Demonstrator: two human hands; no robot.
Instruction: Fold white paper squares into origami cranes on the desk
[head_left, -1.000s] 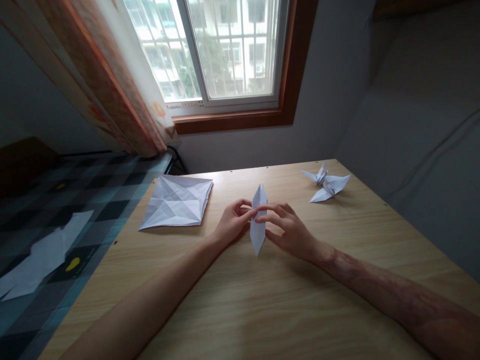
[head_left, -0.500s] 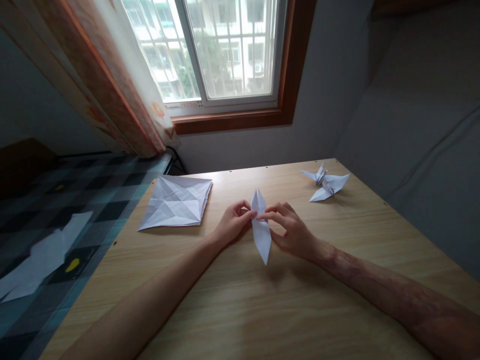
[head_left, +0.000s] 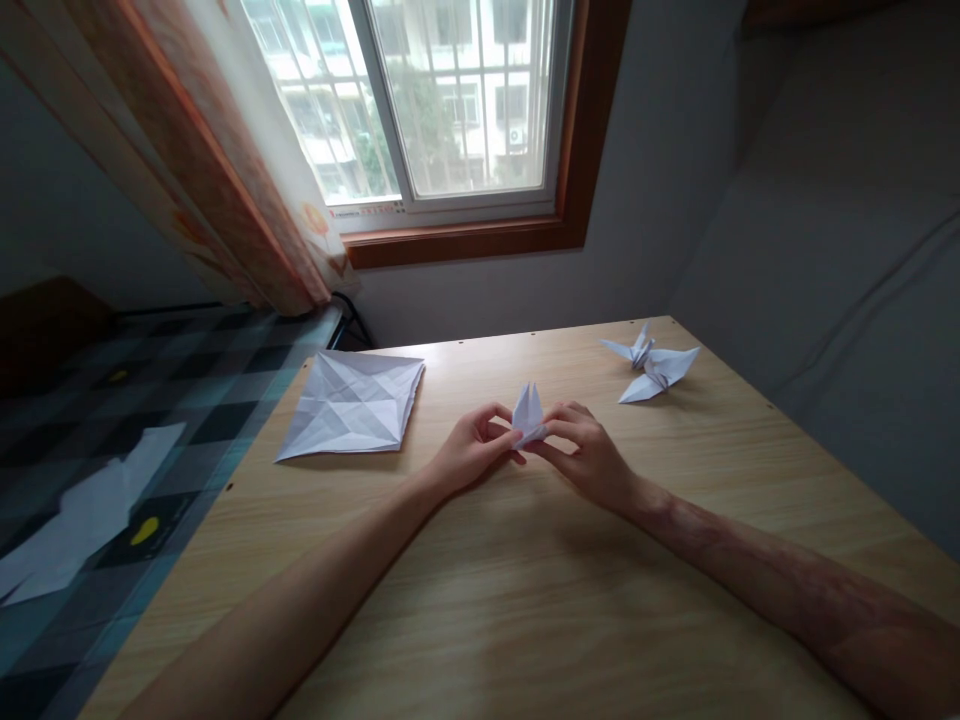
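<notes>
A small piece of folded white paper (head_left: 527,410) is held between my two hands, above the middle of the table. Two narrow points stick up from it, away from me. My left hand (head_left: 480,445) pinches its lower left side, thumb in front. On the lower right side, the thumb and fingers of my right hand (head_left: 589,450) are closed on the same paper. My fingertips hide parts of its bottom edge.
Creased square sheets (head_left: 352,405) lie at the table's left. Two folded paper cranes (head_left: 658,375) rest at the back right of the wooden table (head_left: 480,620). Left of it, paper scraps (head_left: 90,515) lie on a checked cloth (head_left: 45,390). A window (head_left: 465,100) and curtain (head_left: 217,150) are behind.
The long lower point of the paper, which hung toward me, no longer shows; the paper now looks shorter, folded or tipped up. Both hands have shifted slightly around its lower edge.
</notes>
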